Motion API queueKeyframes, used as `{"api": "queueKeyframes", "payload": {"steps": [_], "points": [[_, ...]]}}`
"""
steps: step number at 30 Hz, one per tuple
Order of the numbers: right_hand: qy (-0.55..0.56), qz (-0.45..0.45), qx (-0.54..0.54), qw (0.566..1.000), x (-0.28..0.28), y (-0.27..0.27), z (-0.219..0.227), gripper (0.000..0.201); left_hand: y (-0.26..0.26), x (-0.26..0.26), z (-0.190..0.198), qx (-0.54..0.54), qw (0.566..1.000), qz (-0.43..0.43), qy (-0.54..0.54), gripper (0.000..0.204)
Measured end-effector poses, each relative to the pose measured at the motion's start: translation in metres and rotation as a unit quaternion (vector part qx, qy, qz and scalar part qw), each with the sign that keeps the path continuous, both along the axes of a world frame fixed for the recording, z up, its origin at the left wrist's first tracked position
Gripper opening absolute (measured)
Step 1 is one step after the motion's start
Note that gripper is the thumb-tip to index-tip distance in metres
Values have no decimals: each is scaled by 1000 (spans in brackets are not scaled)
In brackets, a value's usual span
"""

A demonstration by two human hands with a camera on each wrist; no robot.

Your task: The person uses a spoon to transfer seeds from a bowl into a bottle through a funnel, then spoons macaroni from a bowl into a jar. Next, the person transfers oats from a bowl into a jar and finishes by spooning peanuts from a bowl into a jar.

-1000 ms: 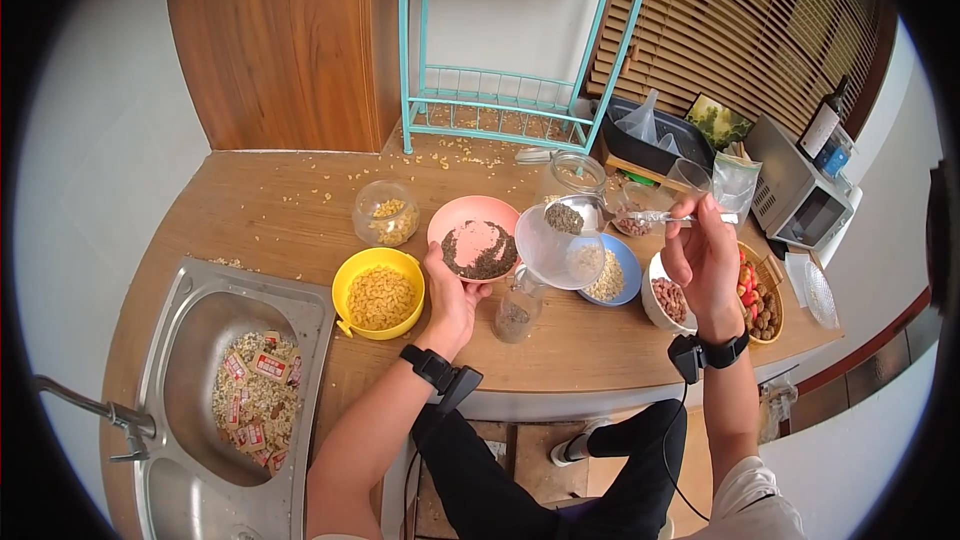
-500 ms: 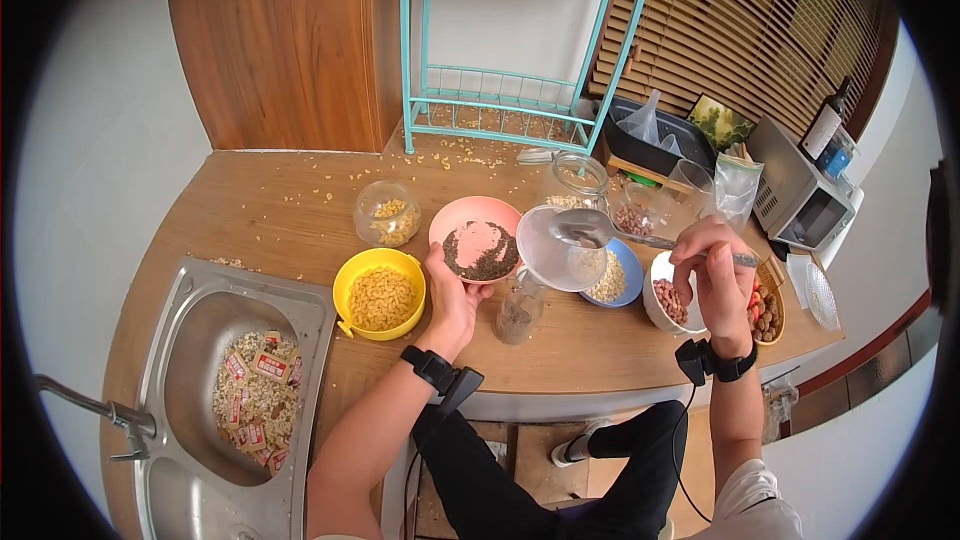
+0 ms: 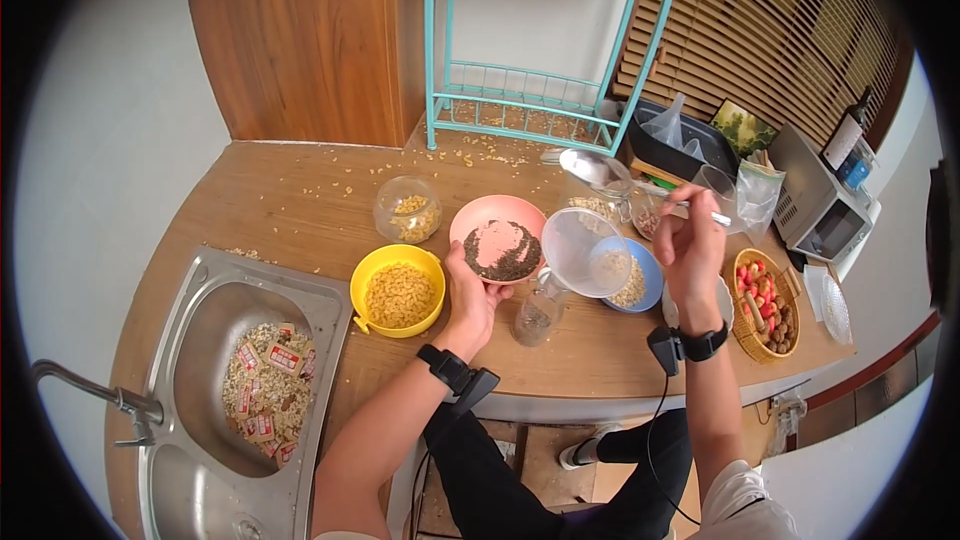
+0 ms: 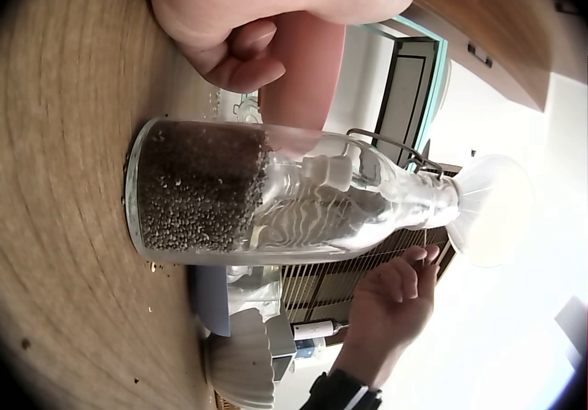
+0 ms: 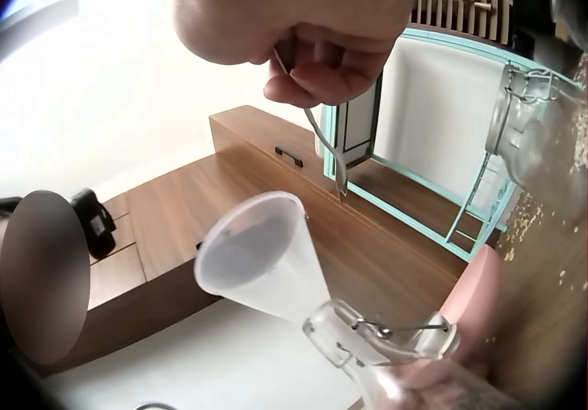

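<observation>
The left hand (image 3: 474,302) grips the rim of a pink bowl (image 3: 487,208) that holds dark seeds. Beside it a glass bottle (image 4: 303,194) stands upright, its lower part filled with dark seeds, and a clear funnel (image 5: 266,254) sits in its neck. The right hand (image 3: 692,250) pinches the handle of a metal spoon (image 3: 597,169), whose bowl is raised behind the funnel and looks empty. In the right wrist view the right hand (image 5: 303,24) is above the funnel, with its fingers curled round the handle.
A yellow bowl of macaroni (image 3: 358,285) stands left of the pink bowl, near the sink (image 3: 335,340). Glass jars, a blue plate (image 3: 655,275), a white bowl and a basket (image 3: 795,335) are to the right. Behind stands a turquoise rack (image 3: 520,128).
The spoon, which held seeds over the funnel, tipped and has since moved up and back, away from it. The head view has shifted slightly. The left hand still holds the pink bowl.
</observation>
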State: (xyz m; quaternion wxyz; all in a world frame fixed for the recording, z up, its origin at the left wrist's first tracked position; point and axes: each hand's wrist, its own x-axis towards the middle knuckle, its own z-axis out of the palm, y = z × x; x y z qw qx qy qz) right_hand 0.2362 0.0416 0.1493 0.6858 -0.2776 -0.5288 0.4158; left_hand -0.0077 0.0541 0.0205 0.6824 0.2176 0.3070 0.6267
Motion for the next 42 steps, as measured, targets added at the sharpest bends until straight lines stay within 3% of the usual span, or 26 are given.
{"api": "queueKeyframes", "payload": {"steps": [6,9,15,18,26,28,34,42], "points": [[-3,34,-29,999,-27,41,-34,35,5,0,-6,-14,1000,12,-25,55],[-34,52,-100,993,-39,47,-42,36,-2,2,6,-22,999,20,-16,56],[-89,106,-106,985,-42,59,-79,35,7,-4,-18,9,1000,-20,-3,60],[-130,111,-115,978,-46,51,-78,34,0,4,3,-24,999,26,-18,54],[-192,86,-128,969,-45,43,-78,40,2,4,-1,-9,1000,20,-14,51],[-254,90,-147,952,-42,37,-74,43,2,4,0,-15,999,28,-20,50],[-155,176,-149,961,-43,35,-75,45,-1,4,4,0,1000,26,-6,52],[-66,148,-138,977,-32,45,-94,34,1,5,0,-6,1000,29,7,55]]}}
